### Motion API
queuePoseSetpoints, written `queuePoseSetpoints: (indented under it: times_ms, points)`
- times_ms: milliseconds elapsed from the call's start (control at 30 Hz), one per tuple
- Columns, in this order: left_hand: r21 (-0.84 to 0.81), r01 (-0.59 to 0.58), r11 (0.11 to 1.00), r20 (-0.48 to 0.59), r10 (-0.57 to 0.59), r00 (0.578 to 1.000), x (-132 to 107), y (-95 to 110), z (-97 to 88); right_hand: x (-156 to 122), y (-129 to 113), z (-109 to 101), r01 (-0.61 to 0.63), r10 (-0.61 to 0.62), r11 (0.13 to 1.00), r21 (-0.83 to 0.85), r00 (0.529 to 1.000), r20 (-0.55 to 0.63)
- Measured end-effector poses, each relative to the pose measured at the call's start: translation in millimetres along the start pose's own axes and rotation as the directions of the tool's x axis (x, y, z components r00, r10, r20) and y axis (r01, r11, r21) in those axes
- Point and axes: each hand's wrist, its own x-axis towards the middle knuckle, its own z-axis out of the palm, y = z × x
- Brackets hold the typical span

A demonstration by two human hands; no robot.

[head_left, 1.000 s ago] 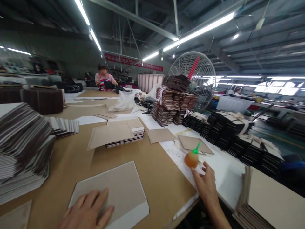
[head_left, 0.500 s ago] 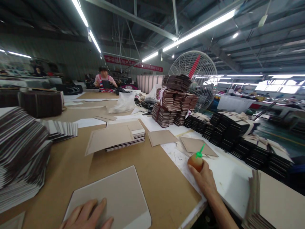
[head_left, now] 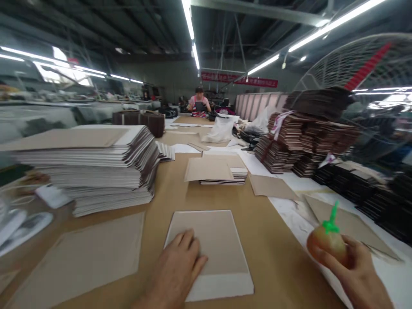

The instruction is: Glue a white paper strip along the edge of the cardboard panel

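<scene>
My left hand (head_left: 178,268) rests on a flat beige panel (head_left: 222,240) with a white strip along its near edge. Its fingers lie on the panel's left part, thumb apart. At the right, my right hand (head_left: 357,266) is wrapped round a small round amber squeeze bottle (head_left: 322,243) with a green nozzle (head_left: 331,219) pointing up. The bottle is held above the table edge, apart from the panel. Beyond the panel lies a short stack of similar panels (head_left: 238,177), with a beige sheet (head_left: 209,168) resting crookedly on top.
A tall stack of panels (head_left: 106,178) stands at the left, behind a loose beige sheet (head_left: 96,253). Bundled brown pieces (head_left: 289,141) and black stacks (head_left: 370,193) line the right. A large fan (head_left: 350,64) stands behind them. Another person (head_left: 198,104) sits at the far end.
The view has swung left, bringing the whole left stack into sight. My left hand stays on the panel, its fingers closer together. The bottle remains in my right hand.
</scene>
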Motion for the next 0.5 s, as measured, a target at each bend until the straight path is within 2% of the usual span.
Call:
queuePoseSetpoints:
  times_ms: [67, 133, 200, 267, 367, 500]
  points:
    - [-0.008, 0.005, 1.0, -0.019, -0.005, 1.0, -1, 1, -2.0, -3, -20, 6, 0.068, -0.091, 0.991, 0.114, 0.975, 0.205]
    - [-0.01, 0.009, 1.0, -0.038, -0.009, 0.999, -3, 0, -1.6, -7, -43, 16, 0.117, -0.212, 0.963, 0.242, 0.882, 0.421]
    - [-0.017, 0.0, 1.0, -0.058, -0.001, 0.998, -4, -1, -1.0, -11, -68, 29, 0.14, -0.308, 0.936, 0.323, 0.77, 0.559]
    - [-0.022, -0.022, 1.0, -0.091, 0.02, 0.996, -5, -2, -1.3, -14, -94, 44, 0.12, -0.344, 0.924, 0.362, 0.675, 0.653]
    - [-0.028, -0.02, 0.999, -0.113, 0.017, 0.993, -5, -2, -3.4, -20, -129, 67, 0.054, -0.364, 0.912, 0.407, 0.567, 0.739]
    - [-0.049, 0.006, 0.999, -0.083, -0.01, 0.996, -2, -2, -4.2, -32, -163, 100, -0.182, -0.387, 0.848, 0.498, 0.43, 0.816]
